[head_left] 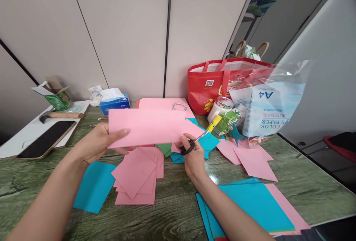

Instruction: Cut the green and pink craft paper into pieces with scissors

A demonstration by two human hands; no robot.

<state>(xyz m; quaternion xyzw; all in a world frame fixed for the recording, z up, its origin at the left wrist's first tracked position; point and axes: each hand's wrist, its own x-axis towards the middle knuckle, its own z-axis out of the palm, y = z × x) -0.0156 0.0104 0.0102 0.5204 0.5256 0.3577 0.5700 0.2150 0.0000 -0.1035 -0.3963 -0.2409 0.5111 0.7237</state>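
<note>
My left hand (104, 140) grips the left end of a long pink paper strip (147, 127), thumb on top, and holds it above the table. In my right hand (193, 157) is a pair of scissors (189, 147) with black handles, its blades pointing up and right. The scissors are close to the strip's right end; whether they touch it I cannot tell. Below the strip lies a pile of pink paper squares (136, 174), and a blue paper square (94, 185) is beside it. More blue paper pieces (208, 142) are behind my right hand.
Larger blue sheets (247, 204) lie at the front right. Pink scraps (256, 163), a glue stick (214, 123), a red bag (200, 85) and a paper pack (274, 103) are on the right. At left are a phone (47, 139), a hammer (63, 115) and a tissue pack (115, 104).
</note>
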